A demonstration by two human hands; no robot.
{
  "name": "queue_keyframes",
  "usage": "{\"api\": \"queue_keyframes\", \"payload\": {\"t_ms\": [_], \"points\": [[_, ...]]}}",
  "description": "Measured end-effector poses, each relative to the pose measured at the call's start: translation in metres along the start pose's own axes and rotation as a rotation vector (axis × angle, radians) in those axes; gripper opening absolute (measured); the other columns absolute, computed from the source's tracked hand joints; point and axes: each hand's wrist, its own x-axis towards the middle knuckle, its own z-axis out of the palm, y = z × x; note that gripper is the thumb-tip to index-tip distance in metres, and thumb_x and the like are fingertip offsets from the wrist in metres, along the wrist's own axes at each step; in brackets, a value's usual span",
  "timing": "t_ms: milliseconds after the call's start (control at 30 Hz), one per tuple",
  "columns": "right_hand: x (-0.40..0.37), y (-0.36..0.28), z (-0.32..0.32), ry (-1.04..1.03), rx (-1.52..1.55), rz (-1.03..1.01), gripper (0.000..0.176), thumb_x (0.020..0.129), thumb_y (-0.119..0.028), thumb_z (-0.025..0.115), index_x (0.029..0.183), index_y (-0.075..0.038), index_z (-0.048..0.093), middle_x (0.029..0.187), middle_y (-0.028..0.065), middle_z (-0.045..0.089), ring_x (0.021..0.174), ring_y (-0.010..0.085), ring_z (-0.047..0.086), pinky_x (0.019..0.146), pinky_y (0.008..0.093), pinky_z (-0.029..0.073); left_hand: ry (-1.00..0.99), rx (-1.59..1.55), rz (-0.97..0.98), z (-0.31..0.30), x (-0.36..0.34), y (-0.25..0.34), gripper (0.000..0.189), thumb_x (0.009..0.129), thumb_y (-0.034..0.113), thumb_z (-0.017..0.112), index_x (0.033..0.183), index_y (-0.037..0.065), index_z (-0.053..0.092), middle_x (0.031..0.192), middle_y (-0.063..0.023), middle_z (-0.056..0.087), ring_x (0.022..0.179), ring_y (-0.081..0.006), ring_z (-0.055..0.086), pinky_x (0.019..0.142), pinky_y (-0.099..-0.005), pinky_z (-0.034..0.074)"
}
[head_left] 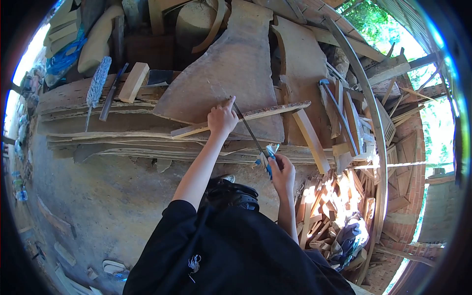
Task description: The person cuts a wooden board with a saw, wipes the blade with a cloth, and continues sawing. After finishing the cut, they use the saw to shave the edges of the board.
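My right hand (283,174) is closed round the blue-wrapped handle of a long thin metal tool (251,132), which looks like a file. Its dark shaft runs up and left across a narrow wooden strip (270,112) with a rough upper edge. My left hand (222,119) lies over the strip, fingers curled at it and the index finger stretched toward the tool's tip. What the curled fingers press on is partly hidden. Under the strip is a broad wooden board (231,59), curved on its left side, on top of stacked planks (123,140).
To the left lie a blue-grey brush (98,81), a dark bar-like tool (113,93) and a wood block (133,82). At right are a blue-handled tool (340,118), a leaning wood piece (311,141) and a long curved strip (368,93). Wood scraps (322,221) fill the floor beside me.
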Motion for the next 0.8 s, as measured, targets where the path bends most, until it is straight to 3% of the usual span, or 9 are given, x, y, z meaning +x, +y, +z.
{"api": "queue_keyframes", "payload": {"t_ms": [100,133,233,267,367,400,600,700,800], "points": [[-0.001,-0.019,-0.005,0.010,-0.190,-0.009,0.020,0.082,-0.018,0.059,0.079,0.003,0.059,0.058,0.0083,0.055,0.051,0.0110,0.049,0.050,0.0253,0.038,0.005,-0.001,-0.004,0.002,-0.001,-0.002,0.049,0.082,0.023,0.042,0.130,0.029,0.040,0.091,-0.0150,0.061,0.083,-0.0279,0.059,0.070,-0.0370,0.050],[0.000,-0.016,-0.006,0.013,-0.228,-0.072,0.021,0.083,-0.018,0.056,0.077,0.002,0.059,0.053,0.0093,0.051,0.046,0.0132,0.045,0.047,0.0264,0.035,0.002,-0.001,-0.007,0.001,-0.001,-0.002,0.049,0.082,0.023,0.042,0.130,0.029,0.040,0.091,-0.0149,0.061,0.083,-0.0278,0.059,0.070,-0.0370,0.050],[-0.001,-0.020,-0.006,0.012,-0.338,-0.143,0.020,0.083,-0.018,0.057,0.079,0.001,0.060,0.054,0.0112,0.052,0.047,0.0199,0.049,0.048,0.0283,0.038,0.003,-0.008,-0.010,0.002,0.000,0.002,0.048,0.081,0.024,0.042,0.129,0.029,0.041,0.092,-0.0147,0.061,0.083,-0.0278,0.059,0.070,-0.0370,0.050],[-0.001,-0.014,-0.002,0.024,-0.325,-0.240,0.017,0.078,-0.016,0.063,0.084,-0.001,0.059,0.062,0.0120,0.056,0.053,0.0261,0.055,0.052,0.0314,0.042,0.006,-0.008,-0.017,0.002,0.000,0.001,0.048,0.081,0.024,0.042,0.129,0.029,0.041,0.093,-0.0147,0.061,0.083,-0.0278,0.059,0.070,-0.0370,0.050],[-0.005,-0.016,0.004,-0.016,-0.311,-0.354,0.026,0.071,-0.013,0.068,0.092,-0.002,0.058,0.074,0.0126,0.060,0.065,0.0284,0.059,0.059,0.0343,0.045,0.005,0.002,-0.019,-0.001,-0.001,0.002,0.049,0.081,0.024,0.043,0.129,0.030,0.041,0.093,-0.0147,0.061,0.083,-0.0279,0.059,0.070,-0.0372,0.050],[-0.007,-0.019,0.005,-0.054,-0.320,-0.326,0.036,0.066,-0.011,0.071,0.098,-0.004,0.056,0.083,0.0119,0.060,0.073,0.0287,0.059,0.064,0.0354,0.046,0.013,0.000,-0.018,0.000,-0.001,0.001,0.049,0.081,0.024,0.043,0.129,0.030,0.041,0.093,-0.0146,0.061,0.083,-0.0279,0.059,0.070,-0.0372,0.050],[-0.016,-0.027,0.011,-0.114,-0.398,-0.408,0.043,0.068,-0.007,0.065,0.108,-0.003,0.050,0.094,0.0150,0.058,0.081,0.0326,0.058,0.068,0.0387,0.046,0.054,0.003,-0.001,0.005,0.000,0.000,0.050,0.080,0.023,0.045,0.129,0.032,0.041,0.089,-0.0143,0.061,0.080,-0.0276,0.060,0.067,-0.0371,0.050],[-0.019,-0.019,0.014,-0.122,-0.389,-0.349,0.042,0.069,-0.004,0.060,0.110,-0.003,0.049,0.098,0.0175,0.057,0.085,0.0340,0.058,0.070,0.0400,0.046,0.062,0.003,0.006,0.002,-0.002,0.001,0.050,0.080,0.023,0.045,0.129,0.032,0.041,0.086,-0.0141,0.062,0.078,-0.0275,0.060,0.066,-0.0368,0.051],[-0.015,-0.008,0.014,-0.039,-0.339,-0.356,0.038,0.070,-0.003,0.058,0.107,-0.003,0.050,0.096,0.0179,0.058,0.085,0.0344,0.058,0.071,0.0402,0.046,0.066,0.011,0.006,0.002,-0.002,0.000,0.050,0.080,0.023,0.045,0.129,0.032,0.041,0.084,-0.0140,0.062,0.077,-0.0273,0.060,0.065,-0.0367,0.051]]}}
